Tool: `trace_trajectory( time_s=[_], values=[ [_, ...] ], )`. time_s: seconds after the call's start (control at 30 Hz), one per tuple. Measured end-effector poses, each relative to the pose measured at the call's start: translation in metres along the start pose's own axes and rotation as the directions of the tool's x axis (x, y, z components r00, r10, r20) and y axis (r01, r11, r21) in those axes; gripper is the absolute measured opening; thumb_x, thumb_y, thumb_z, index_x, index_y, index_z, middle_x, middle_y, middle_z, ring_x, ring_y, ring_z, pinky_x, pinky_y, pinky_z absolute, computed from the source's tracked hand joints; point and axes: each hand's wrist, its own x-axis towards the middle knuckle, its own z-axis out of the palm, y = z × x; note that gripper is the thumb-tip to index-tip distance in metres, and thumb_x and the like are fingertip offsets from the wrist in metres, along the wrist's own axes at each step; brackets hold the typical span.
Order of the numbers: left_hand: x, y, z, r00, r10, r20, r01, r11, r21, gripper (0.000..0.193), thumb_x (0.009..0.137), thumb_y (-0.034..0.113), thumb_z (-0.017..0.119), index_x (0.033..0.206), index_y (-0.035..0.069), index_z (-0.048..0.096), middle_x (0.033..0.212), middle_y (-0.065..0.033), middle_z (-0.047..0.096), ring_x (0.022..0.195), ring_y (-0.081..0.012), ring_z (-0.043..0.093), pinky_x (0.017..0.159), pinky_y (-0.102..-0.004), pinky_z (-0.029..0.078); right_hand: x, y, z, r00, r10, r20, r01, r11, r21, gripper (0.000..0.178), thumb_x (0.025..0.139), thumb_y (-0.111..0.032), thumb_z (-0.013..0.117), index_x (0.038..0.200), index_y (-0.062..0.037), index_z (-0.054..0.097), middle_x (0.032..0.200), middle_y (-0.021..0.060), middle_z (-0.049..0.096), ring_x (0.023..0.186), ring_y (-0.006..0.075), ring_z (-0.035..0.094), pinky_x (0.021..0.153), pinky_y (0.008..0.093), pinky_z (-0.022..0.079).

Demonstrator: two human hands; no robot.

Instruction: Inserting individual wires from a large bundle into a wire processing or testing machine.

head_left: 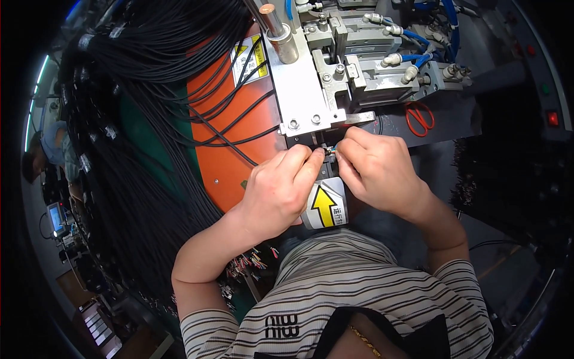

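Observation:
Both my hands meet at the near end of a metal machine fixture [299,90]. Between their fingertips shows a small cable end with thin coloured wires [329,151]. My left hand [272,191] is closed, thumb and index finger pinching the dark cable part of it. My right hand [379,170] is closed too, its fingertips pinched on the coloured wires. The fingers hide most of the cable end. Just below the hands is a white label with a yellow arrow [324,206] on the fixture's near part.
A large bundle of black cables [161,36] hangs at the left over an orange board [233,119]. Pneumatic cylinders [382,78] with blue hoses stand at the far right. Red-handled scissors [420,119] lie beside them. A lit red button [552,119] is at the right edge.

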Motion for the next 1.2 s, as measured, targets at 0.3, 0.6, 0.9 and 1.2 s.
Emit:
trace_trajectory(
  time_s=[0.3,0.6,0.9,1.2],
  values=[
    [0.003,-0.001,-0.002,0.999,-0.041,-0.016,0.038,0.988,-0.152,0.033,0.073,-0.002,0.065,0.105,-0.006,0.063,0.087,-0.0116,0.056,0.07,-0.025,0.061,0.058,-0.0349,0.051,-0.005,0.001,0.005,1.0,-0.001,-0.012,0.001,1.0,-0.004,0.007,0.079,-0.005,0.066,0.084,-0.002,0.062,0.076,0.0086,0.057,0.06,0.028,0.06,0.052,0.0367,0.047],
    [0.006,-0.004,-0.002,0.996,-0.065,-0.063,0.047,0.967,-0.249,0.035,0.071,-0.008,0.067,0.106,-0.003,0.065,0.08,-0.0102,0.058,0.065,-0.0246,0.061,0.055,-0.0341,0.05,-0.011,-0.003,0.01,0.996,0.041,-0.078,-0.037,0.998,0.054,0.008,0.078,-0.003,0.066,0.085,-0.0014,0.063,0.076,0.008,0.057,0.059,0.0266,0.06,0.052,0.0351,0.047],
    [0.006,0.015,-0.007,0.995,0.025,0.101,-0.037,0.993,0.115,0.045,0.071,0.001,0.063,0.115,-0.005,0.063,0.083,-0.0096,0.05,0.069,-0.0222,0.056,0.058,-0.0319,0.049,-0.003,-0.008,0.003,1.0,0.014,0.025,-0.012,0.994,-0.107,0.006,0.079,-0.005,0.065,0.083,-0.0012,0.064,0.076,0.0089,0.06,0.059,0.0281,0.061,0.051,0.0357,0.047],
    [0.01,0.015,-0.007,0.992,0.003,0.127,-0.019,0.992,0.126,0.047,0.071,0.003,0.062,0.117,-0.006,0.061,0.086,-0.0106,0.05,0.073,-0.023,0.056,0.059,-0.0323,0.049,0.003,0.005,0.001,0.998,0.03,0.053,-0.031,0.999,0.021,0.004,0.079,-0.005,0.065,0.079,-0.0015,0.064,0.072,0.0098,0.06,0.057,0.0296,0.061,0.05,0.0377,0.046]
  ],
)
